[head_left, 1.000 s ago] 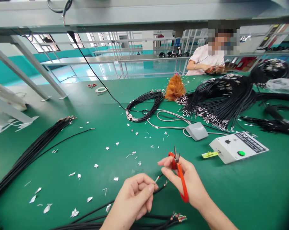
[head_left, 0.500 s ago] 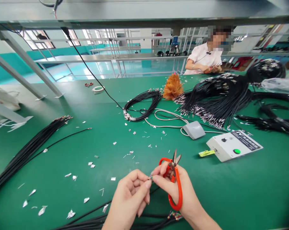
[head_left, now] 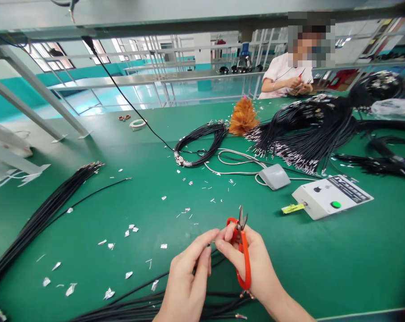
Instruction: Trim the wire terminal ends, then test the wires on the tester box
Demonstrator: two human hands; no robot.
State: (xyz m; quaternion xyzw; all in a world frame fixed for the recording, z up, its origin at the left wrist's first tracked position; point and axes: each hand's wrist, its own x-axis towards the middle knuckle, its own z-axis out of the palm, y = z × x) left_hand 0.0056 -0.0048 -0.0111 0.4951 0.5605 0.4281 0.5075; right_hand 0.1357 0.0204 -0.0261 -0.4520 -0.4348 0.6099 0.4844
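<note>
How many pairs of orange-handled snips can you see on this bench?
2. One pair of snips is in the right hand, blades up, beside the left hand. A second pair lies far back on the green table, beside a tape roll. Cable piles may hide others.

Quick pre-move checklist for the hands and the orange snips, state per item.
1. Right hand holds the orange snips: ok, handle loop sits in the palm.
2. Snip blades pointing away from fingers: ok, tips aim up and away.
3. Left hand pinches the wire end against the right fingers: cannot tell, the contact point is hidden.
4. Black cable free under the hands: ok, it runs back to the bundle at the table edge.
5. Foil scraps away from the hands: ok, they lie to the left.
6. Control box out of reach path: ok, off to the right.
</note>
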